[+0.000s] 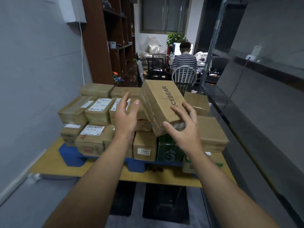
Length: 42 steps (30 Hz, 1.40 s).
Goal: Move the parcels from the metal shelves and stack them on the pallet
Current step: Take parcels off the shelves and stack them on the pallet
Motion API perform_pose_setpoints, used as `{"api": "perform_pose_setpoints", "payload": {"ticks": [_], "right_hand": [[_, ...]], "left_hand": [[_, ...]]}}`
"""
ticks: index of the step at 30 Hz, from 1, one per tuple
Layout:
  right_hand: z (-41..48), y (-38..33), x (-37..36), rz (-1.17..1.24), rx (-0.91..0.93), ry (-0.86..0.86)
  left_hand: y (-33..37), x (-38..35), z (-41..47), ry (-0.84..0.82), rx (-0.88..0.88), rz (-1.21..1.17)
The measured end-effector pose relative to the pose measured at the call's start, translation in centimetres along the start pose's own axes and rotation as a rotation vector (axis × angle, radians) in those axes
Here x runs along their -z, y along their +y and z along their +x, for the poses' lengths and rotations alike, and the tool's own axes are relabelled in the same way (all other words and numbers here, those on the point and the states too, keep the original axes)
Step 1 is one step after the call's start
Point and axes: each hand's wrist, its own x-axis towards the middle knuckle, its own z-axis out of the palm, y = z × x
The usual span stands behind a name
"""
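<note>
Two hands: I see right hand (pixel 182 129) gripping near end of tilted parcel (pixel 160 102), left hand (pixel 125 116) open just beside its left face. I'd lay flat on stack (pixel 97 112) under hands, edges squared to pallet (pixel 69 153).

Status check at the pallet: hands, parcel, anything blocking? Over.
Right hand grips lettered parcel at its near end; left hand open beside it. Parcel tilted over the stack on the blue pallet. Nothing seen in the way.
</note>
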Motion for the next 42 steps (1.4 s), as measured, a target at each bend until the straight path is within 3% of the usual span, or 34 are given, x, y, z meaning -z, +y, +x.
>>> {"api": "perform_pose_setpoints", "payload": {"ticks": [8,17,21,31,36,42], "right_hand": [[-2.8,-5.6,-10.9,0.076,0.046,-0.240],[-4.2,-8.0,-19.3,0.160,0.058,-0.401],[-3.0,-7.8,-21.6,0.145,0.074,-0.455],[1.0,-4.8,-25.0,0.123,-0.107,-0.445],[1.8,-2.8,-26.0,0.137,-0.160,-0.468],[1.3,-1.6,-26.8,0.178,-0.248,-0.445]], "left_hand": [[-1.3,13.5,0.7,0.051,0.137,-0.039],[-4.1,23.4,1.9,0.239,0.285,-0.007],[-5.4,24.6,3.1,0.253,0.317,-0.048],[-10.8,24.4,5.9,0.337,0.446,-0.103],[-13.1,23.5,6.5,0.368,0.393,-0.116],[-14.1,23.2,6.4,0.295,0.372,-0.066]]}}
